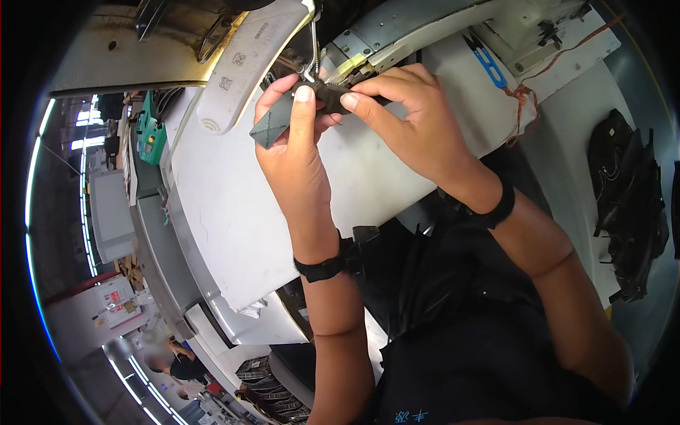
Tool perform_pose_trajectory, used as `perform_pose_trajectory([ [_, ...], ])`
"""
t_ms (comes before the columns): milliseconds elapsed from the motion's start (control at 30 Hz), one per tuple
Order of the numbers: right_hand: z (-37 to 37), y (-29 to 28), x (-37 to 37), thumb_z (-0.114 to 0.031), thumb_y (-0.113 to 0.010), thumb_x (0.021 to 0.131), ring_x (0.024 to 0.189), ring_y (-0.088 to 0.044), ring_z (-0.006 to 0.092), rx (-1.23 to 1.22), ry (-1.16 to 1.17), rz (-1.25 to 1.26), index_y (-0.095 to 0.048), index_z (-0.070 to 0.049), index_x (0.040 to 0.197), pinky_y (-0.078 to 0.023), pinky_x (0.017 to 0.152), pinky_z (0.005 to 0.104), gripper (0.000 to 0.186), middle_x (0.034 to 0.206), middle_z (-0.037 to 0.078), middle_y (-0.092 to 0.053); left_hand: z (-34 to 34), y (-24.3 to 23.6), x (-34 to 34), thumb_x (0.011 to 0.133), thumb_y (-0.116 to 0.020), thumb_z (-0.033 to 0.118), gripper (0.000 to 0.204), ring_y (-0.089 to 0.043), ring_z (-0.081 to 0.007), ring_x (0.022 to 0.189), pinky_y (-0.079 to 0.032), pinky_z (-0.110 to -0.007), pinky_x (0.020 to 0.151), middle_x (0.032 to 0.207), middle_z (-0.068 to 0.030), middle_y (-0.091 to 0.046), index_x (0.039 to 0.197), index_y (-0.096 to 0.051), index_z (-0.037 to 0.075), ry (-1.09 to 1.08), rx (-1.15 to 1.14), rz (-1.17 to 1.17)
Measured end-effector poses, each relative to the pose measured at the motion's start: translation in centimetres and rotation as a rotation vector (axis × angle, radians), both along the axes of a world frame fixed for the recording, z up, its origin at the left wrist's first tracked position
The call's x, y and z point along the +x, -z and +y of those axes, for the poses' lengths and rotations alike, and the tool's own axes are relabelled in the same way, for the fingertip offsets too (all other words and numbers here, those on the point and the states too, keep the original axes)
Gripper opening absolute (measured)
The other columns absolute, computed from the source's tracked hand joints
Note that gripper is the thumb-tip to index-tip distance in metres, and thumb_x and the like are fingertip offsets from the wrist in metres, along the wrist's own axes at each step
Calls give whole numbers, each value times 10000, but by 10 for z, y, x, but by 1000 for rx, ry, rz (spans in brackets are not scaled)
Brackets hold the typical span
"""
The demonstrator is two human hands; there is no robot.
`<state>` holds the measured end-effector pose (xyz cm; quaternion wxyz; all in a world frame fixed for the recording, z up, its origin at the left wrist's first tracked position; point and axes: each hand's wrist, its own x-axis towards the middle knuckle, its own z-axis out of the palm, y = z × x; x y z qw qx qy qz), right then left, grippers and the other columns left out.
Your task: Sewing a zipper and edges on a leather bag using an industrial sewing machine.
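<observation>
A dark grey-green fabric strip (272, 127) with a pointed end and stitched lines is held at the front of a sewing machine (365, 39). My left hand (299, 159) pinches the strip, thumb on top and fingers beneath, with the pointed end sticking out to the left. Thumb and forefinger of my right hand (419, 119) grip the strip's darker right part, close to the needle area. Metal machine parts (312, 60) stand just beyond my fingertips. My fingers partly hide the strip's middle.
Blue-handled thread snips (487, 65) lie right of the machine beside tangled orange-red thread (523, 99). Dark fabric pieces (625, 205) are piled at far right. A pale machine cover (244, 67) overhangs the white worktop (234, 205). Left stands a green device (149, 131); another person (185, 365) is farther off.
</observation>
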<state>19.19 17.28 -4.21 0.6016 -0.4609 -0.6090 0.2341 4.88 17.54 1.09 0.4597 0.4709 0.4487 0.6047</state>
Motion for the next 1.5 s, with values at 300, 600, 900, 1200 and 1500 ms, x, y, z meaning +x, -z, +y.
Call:
perform_pose_trajectory([
  [300,2,-5,1,-249,-754,893,830,-606,230,4,-22,54,-786,-74,930,-467,810,370,181,895,34,-765,1,1,4,999,-665,101,230,-646,-116,795,-572,-257,664,921,-63,-660,1193,-593,1,-5,-51,-154],
  [600,1,-10,-2,-223,-745,898,846,-625,243,-29,-23,96,-780,-59,914,-468,832,368,169,892,49,-766,3,-4,1,1003,-653,103,245,-625,-130,732,-548,-269,653,870,-80,-654,1179,-581,-51,7,-129,-203],
  [900,-1,-17,-3,-224,-747,903,869,-602,211,-56,39,-16,-770,-55,911,-441,825,362,171,867,37,-743,10,-8,-1,1005,-648,108,249,-608,-138,687,-538,-284,622,817,-92,-645,1167,-576,-67,11,-178,-194],
  [1200,4,-19,-1,-259,-746,868,780,-577,189,216,241,-223,-728,-108,780,-358,818,373,175,744,-19,-689,10,-4,-2,1009,-659,128,262,-579,-120,637,-487,-239,546,799,-78,-637,1182,-581,-53,33,-53,-90],
  [1500,23,-54,33,-251,-726,872,834,-575,224,327,153,-641,-690,-106,788,-373,827,398,171,777,20,-652,15,-16,-12,973,-673,65,228,-564,-118,611,-455,-242,526,753,-76,-615,1162,-608,-44,81,-40,127],
])
